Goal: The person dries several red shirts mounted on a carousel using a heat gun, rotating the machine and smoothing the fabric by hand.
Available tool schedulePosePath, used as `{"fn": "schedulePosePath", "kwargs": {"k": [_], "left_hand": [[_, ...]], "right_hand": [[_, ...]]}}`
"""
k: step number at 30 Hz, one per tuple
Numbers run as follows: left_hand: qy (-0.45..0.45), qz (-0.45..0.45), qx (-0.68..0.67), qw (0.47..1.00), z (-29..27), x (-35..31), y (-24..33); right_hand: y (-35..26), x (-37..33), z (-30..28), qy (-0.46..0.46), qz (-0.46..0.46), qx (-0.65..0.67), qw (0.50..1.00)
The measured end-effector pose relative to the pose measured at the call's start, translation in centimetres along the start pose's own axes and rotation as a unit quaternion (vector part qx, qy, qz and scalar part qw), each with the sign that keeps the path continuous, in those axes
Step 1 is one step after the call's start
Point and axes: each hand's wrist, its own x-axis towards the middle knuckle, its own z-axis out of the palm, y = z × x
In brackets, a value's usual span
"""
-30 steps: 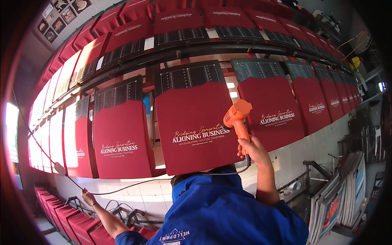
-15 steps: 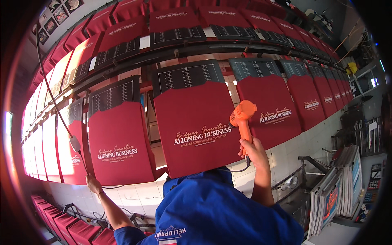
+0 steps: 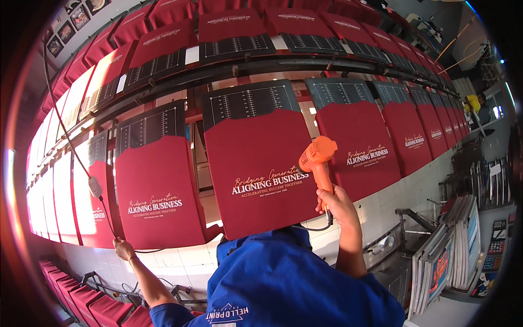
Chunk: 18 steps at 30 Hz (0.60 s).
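Observation:
My right hand (image 3: 340, 208) is wrapped round the handle of an orange heat gun (image 3: 320, 161). Its nozzle points left, over the white and gold lettering of a maroon shirt (image 3: 261, 144) stretched on a dark printing board (image 3: 250, 100) in front of me. I cannot tell how far the nozzle is from the cloth. Low on the left, my left hand (image 3: 125, 249) is closed on a black power cable (image 3: 105, 212), which runs up to a grey connector (image 3: 95, 187). Beneath the cable lies another printed maroon shirt (image 3: 152, 169), on the neighbouring board.
Boards with maroon shirts run in rows to both sides, with a dark rail (image 3: 256, 70) between the rows. At the lower right, framed screens (image 3: 447, 261) lean in a stack. More maroon covered boards (image 3: 90, 300) stand behind me on the left. A person in yellow (image 3: 473, 103) is far right.
The heat gun has tilted and swung slightly left, its nozzle turning toward the shirt's lettering. My left hand and the cable have shifted slightly left and down.

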Motion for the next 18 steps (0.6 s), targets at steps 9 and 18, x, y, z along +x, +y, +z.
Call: {"fn": "schedulePosePath", "kwargs": {"k": [9,18], "left_hand": [[0.022,0.045,-0.064,0.997,2.4,1.8,-3.8],[-0.011,0.079,-0.089,0.993,1.9,-0.5,-0.3]], "right_hand": [[-0.4,0.0,0.3,-0.012,0.015,0.004,1.0],[-0.5,0.2,0.6,-0.028,0.034,-0.008,0.999]]}}
